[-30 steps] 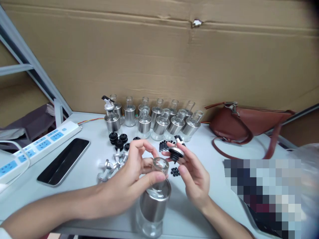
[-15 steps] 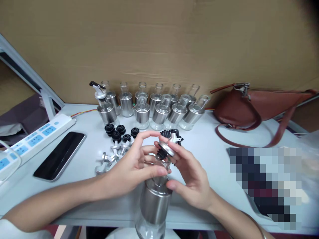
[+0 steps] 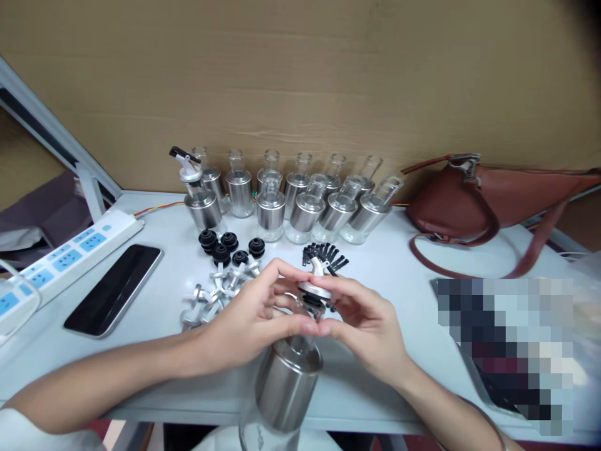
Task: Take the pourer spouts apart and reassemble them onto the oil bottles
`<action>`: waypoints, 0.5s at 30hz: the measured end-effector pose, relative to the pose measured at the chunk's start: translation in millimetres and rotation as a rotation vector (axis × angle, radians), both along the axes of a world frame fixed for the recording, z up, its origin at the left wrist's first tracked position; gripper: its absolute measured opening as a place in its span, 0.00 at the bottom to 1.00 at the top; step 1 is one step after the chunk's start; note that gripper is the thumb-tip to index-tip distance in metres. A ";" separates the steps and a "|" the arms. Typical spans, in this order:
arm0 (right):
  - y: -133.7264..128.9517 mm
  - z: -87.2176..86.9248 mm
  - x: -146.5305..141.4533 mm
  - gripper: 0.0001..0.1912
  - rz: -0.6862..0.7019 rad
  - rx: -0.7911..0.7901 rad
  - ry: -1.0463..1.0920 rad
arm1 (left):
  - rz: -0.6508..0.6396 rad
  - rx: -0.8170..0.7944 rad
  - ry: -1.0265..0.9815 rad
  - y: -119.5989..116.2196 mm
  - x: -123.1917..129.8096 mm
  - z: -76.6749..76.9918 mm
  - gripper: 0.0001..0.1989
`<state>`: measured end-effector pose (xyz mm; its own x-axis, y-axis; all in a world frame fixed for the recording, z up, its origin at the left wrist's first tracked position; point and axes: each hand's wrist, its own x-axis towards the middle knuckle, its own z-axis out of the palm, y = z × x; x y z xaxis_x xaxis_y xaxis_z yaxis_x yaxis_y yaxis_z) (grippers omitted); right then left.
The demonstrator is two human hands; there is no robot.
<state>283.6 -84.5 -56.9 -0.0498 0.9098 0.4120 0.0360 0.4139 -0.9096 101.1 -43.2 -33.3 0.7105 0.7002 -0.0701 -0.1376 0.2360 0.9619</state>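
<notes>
A glass bottle with a brushed-metal sleeve leans at the table's front edge, its neck between both hands. A silver pour spout with a black ribbed stopper sits in the bottle's mouth, part of the ribbing hidden inside the neck. My left hand is closed around the neck, thumb in front, index fingertip on the spout's collar. My right hand grips the spout's collar with its fingers, while its thumb presses the neck beside the left thumb. Just beyond the hands lie several small black levers.
Several sleeved bottles stand in rows at the back; one wears a spout. Black stoppers and silver spout parts lie left of centre. A phone, a power strip and a brown handbag flank them.
The spout, tilted before, now stands more upright and its stopper sits deeper in the neck. Both thumbs have come together on the neck, and the bottle's base has swung slightly left.
</notes>
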 end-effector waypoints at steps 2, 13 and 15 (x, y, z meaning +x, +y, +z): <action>0.6 -0.4 0.5 0.20 -0.024 0.000 -0.005 | 0.018 -0.006 0.021 1.8 0.9 0.9 0.19; 1.4 4.5 -0.2 0.16 -0.102 0.078 -0.059 | 0.050 -0.067 -0.060 3.1 4.7 1.4 0.13; 1.1 6.2 -0.8 0.15 -0.089 0.104 -0.079 | 0.046 -0.112 -0.102 2.8 6.3 1.4 0.12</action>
<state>282.8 -83.3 -50.7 -0.0071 0.8645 0.5025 0.1470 0.4980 -0.8546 107.4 -40.4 -31.9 0.6854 0.7239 -0.0788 -0.2467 0.3326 0.9102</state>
